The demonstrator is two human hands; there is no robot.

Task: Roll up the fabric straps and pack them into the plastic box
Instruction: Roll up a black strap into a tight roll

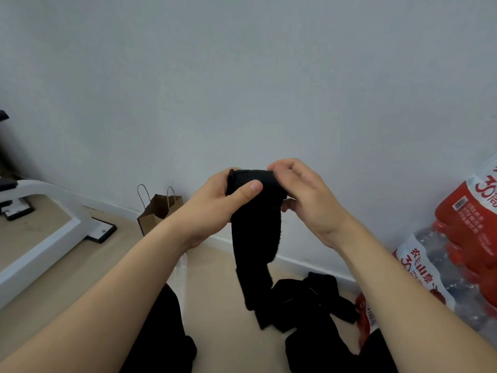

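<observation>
A black fabric strap (255, 232) hangs from both my hands at mid-frame, its top end curled into a small roll between them. My left hand (223, 200) grips the roll's left side, thumb laid across the front. My right hand (304, 195) pinches the roll's right side from above. The strap's free tail drops toward the floor. A loose heap of more black straps (312, 300) lies on the floor below and to the right. A clear plastic edge (180, 273) shows just under my left forearm; I cannot tell if it is the box.
A brown paper bag (158, 208) stands against the white wall. A white frame with black feet (53, 224) sits at left. Shrink-wrapped packs of red-labelled water bottles (462, 238) stack up at right. My dark-clothed legs (161, 332) fill the bottom.
</observation>
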